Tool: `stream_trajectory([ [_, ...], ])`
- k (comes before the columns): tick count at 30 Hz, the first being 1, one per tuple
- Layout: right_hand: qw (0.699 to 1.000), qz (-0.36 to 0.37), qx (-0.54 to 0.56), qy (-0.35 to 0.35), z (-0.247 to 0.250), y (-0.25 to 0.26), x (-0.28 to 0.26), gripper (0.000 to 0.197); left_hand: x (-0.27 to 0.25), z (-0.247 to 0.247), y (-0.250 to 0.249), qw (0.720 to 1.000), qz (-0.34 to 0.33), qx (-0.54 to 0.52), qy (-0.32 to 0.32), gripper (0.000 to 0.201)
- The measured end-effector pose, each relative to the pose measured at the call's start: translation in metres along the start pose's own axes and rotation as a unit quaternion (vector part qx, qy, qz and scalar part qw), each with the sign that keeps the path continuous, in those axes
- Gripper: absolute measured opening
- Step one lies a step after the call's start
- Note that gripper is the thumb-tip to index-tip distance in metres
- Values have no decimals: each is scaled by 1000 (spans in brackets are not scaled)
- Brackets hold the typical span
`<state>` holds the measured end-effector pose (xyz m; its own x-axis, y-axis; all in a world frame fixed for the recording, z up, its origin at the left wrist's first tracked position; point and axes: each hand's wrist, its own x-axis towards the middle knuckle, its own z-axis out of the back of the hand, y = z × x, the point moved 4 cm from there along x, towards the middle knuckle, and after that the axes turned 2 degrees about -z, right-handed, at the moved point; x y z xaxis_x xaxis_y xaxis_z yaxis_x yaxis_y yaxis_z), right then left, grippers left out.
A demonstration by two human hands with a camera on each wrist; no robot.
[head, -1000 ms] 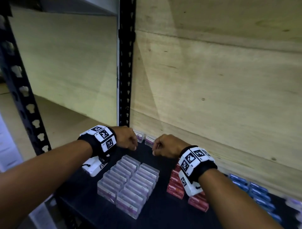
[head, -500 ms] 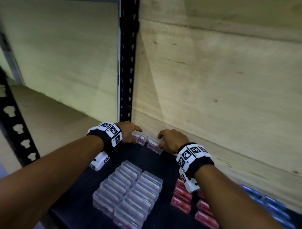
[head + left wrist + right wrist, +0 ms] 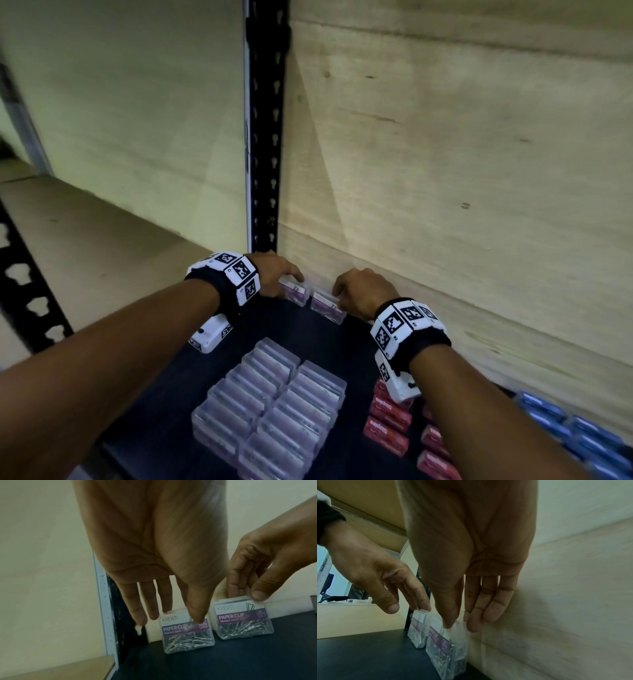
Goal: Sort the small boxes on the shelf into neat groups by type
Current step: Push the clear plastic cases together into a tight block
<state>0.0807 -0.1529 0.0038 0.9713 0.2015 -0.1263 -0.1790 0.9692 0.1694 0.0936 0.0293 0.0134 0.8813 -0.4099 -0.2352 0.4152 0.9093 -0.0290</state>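
Observation:
Two clear paper clip boxes with purple labels lean against the back wall in the far left corner of the black shelf (image 3: 346,346). My left hand (image 3: 294,278) (image 3: 175,615) reaches over the left box (image 3: 294,292) (image 3: 187,634) (image 3: 418,628). Its straight fingertips touch the box's top edge, and the thumb stays off it in the right wrist view. My right hand (image 3: 342,291) (image 3: 247,592) (image 3: 460,624) pinches the top of the right box (image 3: 325,305) (image 3: 243,622) (image 3: 447,649) between thumb and fingers.
A tight block of clear boxes (image 3: 270,411) lies on the shelf in front of my hands. Red staples boxes (image 3: 390,421) sit to its right, blue boxes (image 3: 575,431) further right. A black slotted post (image 3: 263,137) and the wooden wall (image 3: 445,171) close off the corner.
Both hands went from loose fists above the clear block forward to the two boxes at the wall. The left fingers now touch one box and the right hand has pinched the other.

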Motion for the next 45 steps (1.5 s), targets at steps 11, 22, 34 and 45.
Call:
stream_trajectory([
  [11, 999, 13, 4, 38, 0, 4, -13, 30, -9, 2, -9, 999, -19, 11, 45, 45],
  [22, 998, 31, 7, 51, -2, 9, -40, 25, -33, -1, -22, 997, -39, 5, 65, 43],
  [34, 994, 61, 26, 87, -7, 12, -76, 23, -60, -5, -41, 995, -58, 6, 82, 40],
  [45, 990, 82, 29, 107, -7, 17, -100, 23, -77, -11, -48, 994, -66, -10, 90, 36],
])
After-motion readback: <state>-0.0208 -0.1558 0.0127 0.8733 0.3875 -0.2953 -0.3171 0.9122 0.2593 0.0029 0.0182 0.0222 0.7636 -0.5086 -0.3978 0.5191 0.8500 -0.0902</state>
